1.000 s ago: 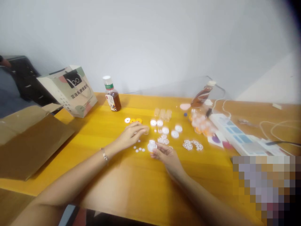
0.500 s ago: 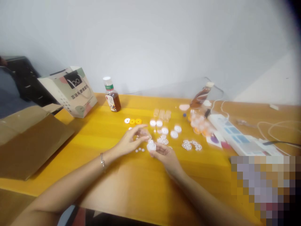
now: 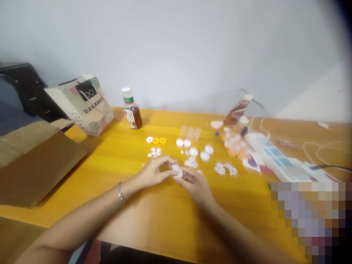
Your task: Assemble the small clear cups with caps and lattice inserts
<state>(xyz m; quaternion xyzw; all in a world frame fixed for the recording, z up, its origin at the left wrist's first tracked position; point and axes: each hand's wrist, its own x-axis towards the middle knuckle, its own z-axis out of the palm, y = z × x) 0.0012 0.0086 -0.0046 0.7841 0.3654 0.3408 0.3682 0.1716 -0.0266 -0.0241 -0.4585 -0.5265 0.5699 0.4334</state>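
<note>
A small round white plastic part, with a clear or whitish piece on its upper left side, is between my two hands; its finer shape is blurred. My right hand has its thumb and fingers closed around the right side of this part. The thumb and fingertips of my left hand pinch its upper left side. Beyond my left hand lie several small white discs. White perforated pieces and white wheel-like discs lie just past my right hand.
Yellow rings, clear plastic pieces and more perforated pieces lie on the wooden table. A drink bottle, paper bag and cardboard box stand left. Right are a tilted bottle, orange-white items, cables and a long white box.
My left hand has moved down and its fingertips have closed onto the white part in my right hand. The small discs behind it now show. The view has shifted slightly.
</note>
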